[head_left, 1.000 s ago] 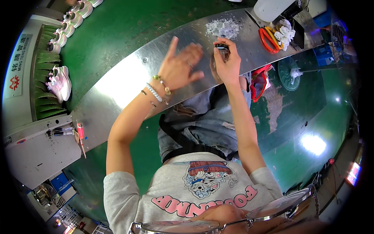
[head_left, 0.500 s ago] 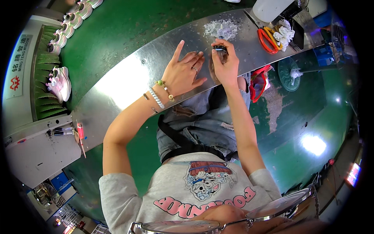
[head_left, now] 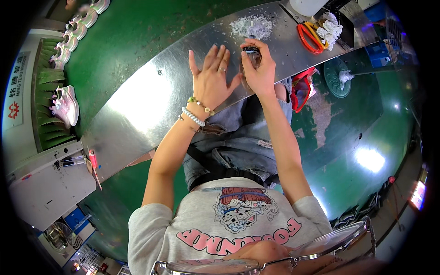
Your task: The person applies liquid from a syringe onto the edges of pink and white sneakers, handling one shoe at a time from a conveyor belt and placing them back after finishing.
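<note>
My left hand [head_left: 212, 80] is spread palm down over the metal bench top [head_left: 178, 75], its fingers pointing to the far side. It holds nothing, and a beaded bracelet circles its wrist. To its right, my right hand [head_left: 263, 68] is closed around a small black object [head_left: 250, 50] with a pale stripe; its kind is unclear, since my fingers hide most of it. Just beyond that hand lies a pile of whitish shreds [head_left: 253, 26] on the metal, with loose bits scattered around.
Red-handled scissors [head_left: 309, 42], crumpled white tissue [head_left: 331, 32] and a white container [head_left: 308, 5] occupy the bench's right end. Pink-white shoes [head_left: 65, 106] stand on a green-bristled conveyor at left. A green round stool [head_left: 336, 82] and red bag [head_left: 301, 94] are below right.
My left hand has turned more upright and shifted slightly left, its fingers now straighter. My right hand keeps the black object, moving slightly left along with the whole view.
</note>
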A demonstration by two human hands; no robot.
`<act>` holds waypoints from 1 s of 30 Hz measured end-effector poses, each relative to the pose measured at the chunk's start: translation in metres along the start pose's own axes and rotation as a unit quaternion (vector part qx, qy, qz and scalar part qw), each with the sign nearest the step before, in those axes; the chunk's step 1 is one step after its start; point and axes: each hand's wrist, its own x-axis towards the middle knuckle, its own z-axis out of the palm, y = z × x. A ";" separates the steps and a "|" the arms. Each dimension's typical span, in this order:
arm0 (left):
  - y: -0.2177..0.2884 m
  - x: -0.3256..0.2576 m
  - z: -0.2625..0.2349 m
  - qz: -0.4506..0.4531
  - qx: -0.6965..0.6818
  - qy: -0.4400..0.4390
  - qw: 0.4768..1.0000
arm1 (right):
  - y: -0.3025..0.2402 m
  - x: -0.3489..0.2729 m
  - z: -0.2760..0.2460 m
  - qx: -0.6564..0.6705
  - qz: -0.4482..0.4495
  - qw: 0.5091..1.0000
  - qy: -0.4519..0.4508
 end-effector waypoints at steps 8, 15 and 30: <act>0.022 -0.043 -0.028 0.133 -0.162 -0.126 0.970 | -0.004 0.000 0.001 0.034 0.038 0.999 -0.002; -0.028 0.003 0.002 -0.020 0.029 -0.031 0.999 | -0.003 0.002 0.001 0.001 0.005 1.000 0.000; -0.031 0.012 -0.002 -0.013 0.030 -0.019 0.999 | -0.008 0.003 0.002 0.017 0.018 1.000 -0.006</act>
